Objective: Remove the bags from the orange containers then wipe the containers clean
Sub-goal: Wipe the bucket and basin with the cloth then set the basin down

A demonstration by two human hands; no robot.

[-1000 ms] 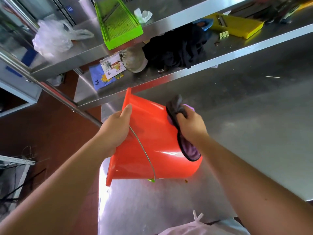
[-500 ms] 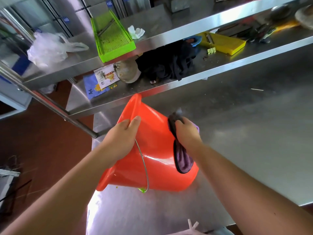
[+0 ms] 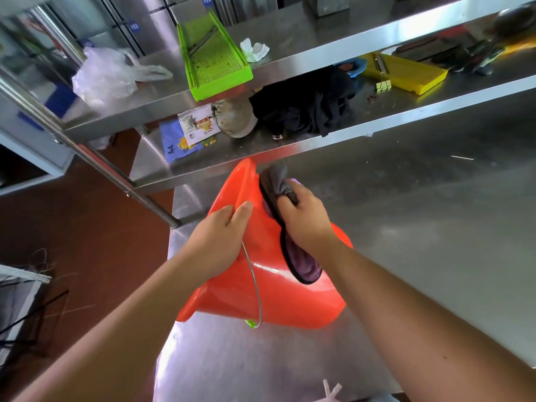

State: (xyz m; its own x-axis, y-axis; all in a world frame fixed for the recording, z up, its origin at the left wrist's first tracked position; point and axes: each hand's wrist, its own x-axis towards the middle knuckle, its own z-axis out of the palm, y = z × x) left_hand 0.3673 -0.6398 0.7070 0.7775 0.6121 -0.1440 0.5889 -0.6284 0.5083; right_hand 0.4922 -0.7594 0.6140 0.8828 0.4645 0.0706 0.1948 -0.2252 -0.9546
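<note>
Wiping orange bucket (image 3: pixel 261 285), cloth (image 3: pixel 278 184) in right hand (image 3: pixel 304 219)

Both bare forearms reach forward from the lower edge of the view, converging toward the centre. The left hand (image 3: pixel 218 236) curls its fingers over a rim, thumb lying along the outside. The right hand (image 3: pixel 304 217), knuckles up, clenches a bunched cloth, wrist bent slightly downward.
</note>
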